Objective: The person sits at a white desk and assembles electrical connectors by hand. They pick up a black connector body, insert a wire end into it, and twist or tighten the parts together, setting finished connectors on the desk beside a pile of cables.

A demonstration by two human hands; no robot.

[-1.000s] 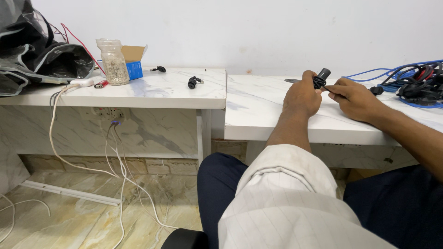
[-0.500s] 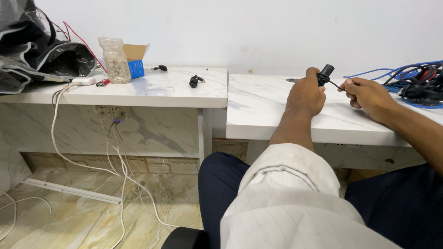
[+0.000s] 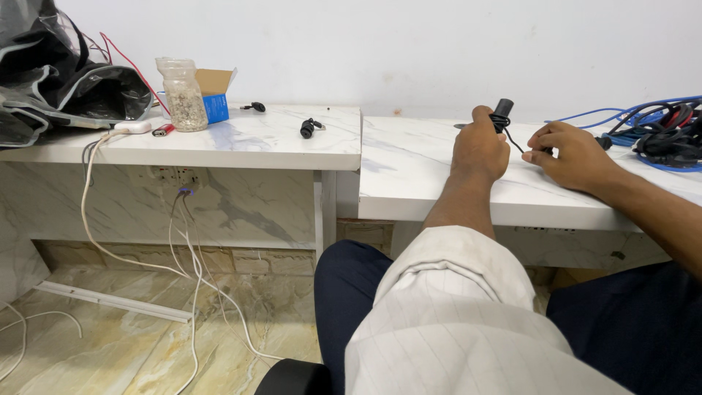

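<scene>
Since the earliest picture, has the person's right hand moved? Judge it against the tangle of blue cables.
Yes. The right hand has drawn away from the left hand toward the blue cables, opening a gap spanned by a thin black wire.

The worktop is white marble veined with grey. The small cylindrical plug and its thin wire are black. At the right edge lie blue cables tangled with black and red ones. Near the far left corner, a blue and brown box and a red lighter. The sleeve is white with faint checks.

Bright, even indoor light, soft shadows under the tabletops, sharp focus, slight wide-angle stretch at edges.
</scene>
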